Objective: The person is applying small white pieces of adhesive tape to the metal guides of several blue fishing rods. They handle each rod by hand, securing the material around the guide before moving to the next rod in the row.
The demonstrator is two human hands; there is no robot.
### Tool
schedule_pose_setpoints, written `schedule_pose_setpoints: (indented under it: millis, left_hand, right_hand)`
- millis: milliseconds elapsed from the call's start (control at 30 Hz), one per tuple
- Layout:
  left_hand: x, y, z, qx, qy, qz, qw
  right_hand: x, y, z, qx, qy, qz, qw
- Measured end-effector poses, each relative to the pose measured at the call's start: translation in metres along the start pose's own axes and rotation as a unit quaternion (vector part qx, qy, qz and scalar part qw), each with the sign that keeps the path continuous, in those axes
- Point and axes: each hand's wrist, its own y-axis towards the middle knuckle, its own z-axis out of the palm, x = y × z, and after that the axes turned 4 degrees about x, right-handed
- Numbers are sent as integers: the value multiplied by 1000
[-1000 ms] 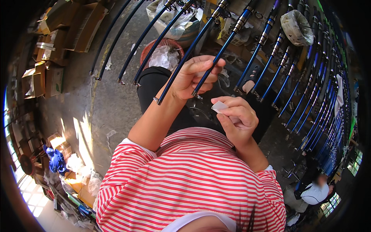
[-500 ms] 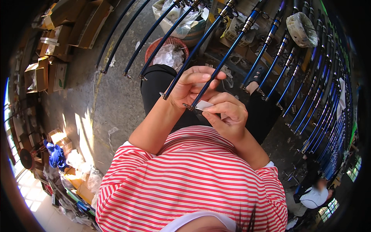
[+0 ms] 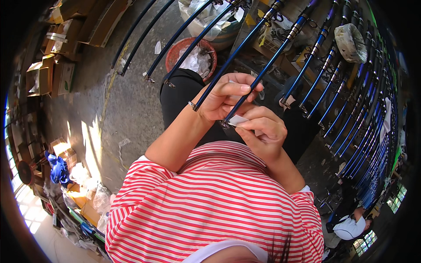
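Note:
A dark blue fishing rod (image 3: 272,60) slopes down toward me, its tip ending in a small metal ring guide (image 3: 225,124). My left hand (image 3: 230,94) is closed around this rod a little above the tip, with thumb and fingertips on it. A small white slip (image 3: 237,120), paper or cloth, is pinched between the thumb and fingers of my right hand (image 3: 264,129). The slip lies against the rod close to the tip guide. A second blue rod (image 3: 232,60) passes over my left wrist, outside the grip.
Many more rods (image 3: 326,96) hang in a row, crowding the right side. A clear tape roll (image 3: 351,43) sits among them. Below are a red basket (image 3: 174,50) with white scraps and a large bag (image 3: 206,22). Cardboard boxes (image 3: 37,79) stand left; another person (image 3: 351,228) is at lower right.
The rods, my hands and the slip appear slightly further right in the picture. My grip on the rod and slip looks the same. The person at lower right has bent or shifted.

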Motion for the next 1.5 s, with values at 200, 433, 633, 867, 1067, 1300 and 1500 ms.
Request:
schedule_pose_setpoints:
  millis: [200,433,633,867,1067,1300,1500]
  left_hand:
    - [0,0,1,-15,13,-5,1000]
    - [0,2,2,-11,41,-4,999]
    - [1,3,1,-28,59,-5,998]
    - [4,7,0,-7,67,7,998]
    - [3,9,0,18,66,7,998]
    - [3,22,7,25,63,34,997]
    - [6,46,-6,-137,35,-19,990]
  right_hand:
    - [0,2,1,2,-6,-11,1000]
    - [-1,2,0,5,-10,-10,1000]
    - [-3,1,1,-1,-7,-11,1000]
    - [1,1,-1,4,-23,7,1000]
    - [-1,1,-2,4,-27,-1,1000]
    - [2,2,-4,-37,-24,-7,999]
    - [15,-25,-31,-61,5,27,998]
